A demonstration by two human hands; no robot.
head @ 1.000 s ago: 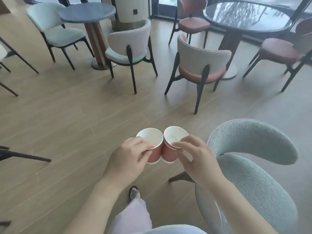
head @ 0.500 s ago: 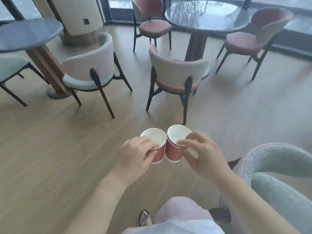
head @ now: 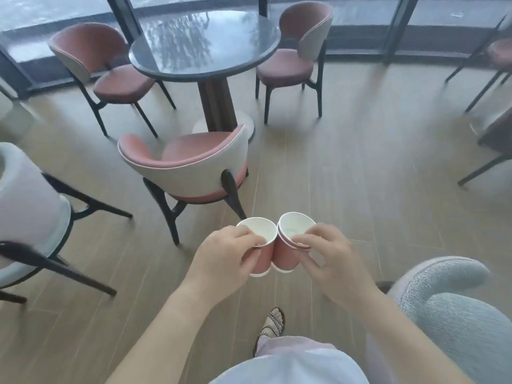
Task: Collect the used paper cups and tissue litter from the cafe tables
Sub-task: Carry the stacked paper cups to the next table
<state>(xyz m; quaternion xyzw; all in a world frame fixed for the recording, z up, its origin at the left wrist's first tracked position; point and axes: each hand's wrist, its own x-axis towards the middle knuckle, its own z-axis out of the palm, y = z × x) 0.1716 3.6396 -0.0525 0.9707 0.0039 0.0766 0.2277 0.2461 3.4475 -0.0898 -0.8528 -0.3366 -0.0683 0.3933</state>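
Observation:
I hold two lots of pink paper cups with white insides side by side over the floor, their sides touching. My left hand [head: 225, 254] grips a single cup [head: 261, 249] by its rim and wall. My right hand [head: 329, 259] grips a small stack of nested cups [head: 288, 252], thumb and forefinger pinching the rims. The cups look empty. I see no tissue litter in this view.
A round dark table [head: 205, 42] stands ahead with three pink chairs around it; the nearest chair [head: 191, 167] backs toward me. A pale chair [head: 30, 214] is at left, a blue-grey chair [head: 448, 311] at my right side. Glass walls run behind. Wooden floor lies open to the right.
My view has swung right and I have walked closer to the dark round table. Both hands keep the same hold on the cups.

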